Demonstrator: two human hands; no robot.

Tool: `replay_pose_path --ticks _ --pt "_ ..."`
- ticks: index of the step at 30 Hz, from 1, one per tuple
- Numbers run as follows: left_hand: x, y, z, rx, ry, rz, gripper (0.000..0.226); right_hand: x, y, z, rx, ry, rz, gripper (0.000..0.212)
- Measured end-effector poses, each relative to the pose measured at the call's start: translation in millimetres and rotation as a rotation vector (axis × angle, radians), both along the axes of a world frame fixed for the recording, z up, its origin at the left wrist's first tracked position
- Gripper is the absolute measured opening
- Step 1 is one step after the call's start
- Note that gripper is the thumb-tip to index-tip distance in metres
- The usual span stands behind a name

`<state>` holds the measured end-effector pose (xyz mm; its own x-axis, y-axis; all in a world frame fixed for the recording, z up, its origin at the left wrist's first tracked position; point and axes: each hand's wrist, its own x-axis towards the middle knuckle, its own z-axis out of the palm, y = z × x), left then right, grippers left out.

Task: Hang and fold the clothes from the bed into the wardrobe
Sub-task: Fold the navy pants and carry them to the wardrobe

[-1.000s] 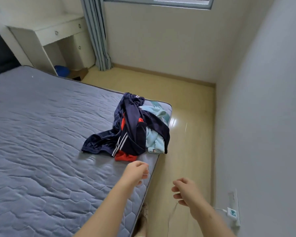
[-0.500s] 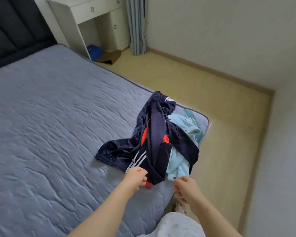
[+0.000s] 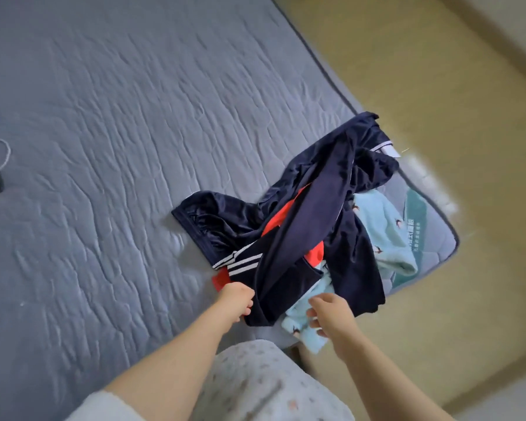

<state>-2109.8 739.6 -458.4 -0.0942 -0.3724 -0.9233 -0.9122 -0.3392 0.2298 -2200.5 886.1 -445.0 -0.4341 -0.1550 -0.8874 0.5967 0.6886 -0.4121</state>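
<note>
The person is standing at the lower right corner of the bed [image 3: 104, 147] and leaning over a heap of clothes lying there, right of centre in the frame. On top is a navy jacket [image 3: 301, 226] with red panels and white stripes, tangled over a pale blue fleece [image 3: 383, 238] that is spilling toward the mattress edge.

The left hand [image 3: 236, 299] is pressing up against the jacket's near hem with its fingers curled. I cannot tell whether they are closing on cloth. The right hand [image 3: 330, 314] is half spread, thumb apart from the fingers, and touching the near end of the fleece without pinching it.

To my eye this is the very start, the picking of the first garment from the heap, with nothing hung or folded. Next, both hands need a firm hold on 1 garment and have to lift it free of the other, since the 2 are wound together. The wardrobe is not in view.
</note>
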Motion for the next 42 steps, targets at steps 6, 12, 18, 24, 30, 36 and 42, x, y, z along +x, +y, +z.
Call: replay_pose_path --ticks 6,12,18,24,30,36,42 --pt "-29.5 5.8 -57.0 -0.163 -0.114 -0.224 0.032 -34.5 5.6 -41.4 0.024 -0.008 0.081 0.013" --pt "-30.9 11.0 -82.7 0.009 -0.109 -0.309 0.038 -32.9 17.2 -67.4 0.062 -0.094 0.116 0.014" --pt "-14.1 -0.1 -71.2 -0.126 0.043 0.091 0.013 -27.9 5.3 -56.6 0.072 -0.094 0.175 0.013" --pt "10.8 -24.4 -15.9 -0.341 0.311 0.401 0.026 -5.5 -39.6 -13.8 -0.009 -0.018 0.241 0.015" --pt "51.2 -65.4 58.0 -0.357 0.463 0.502 0.024 44.4 -97.7 44.6 -0.124 0.104 0.291 0.015" --pt "165.3 -120.7 110.0 -0.543 0.467 0.540 0.019 131.9 -148.6 85.8 -0.260 0.102 0.237 0.016" --pt "271.1 -148.5 135.8 -0.662 0.528 0.737 0.015 211.3 -176.6 93.6 -0.292 0.052 0.391 0.024"
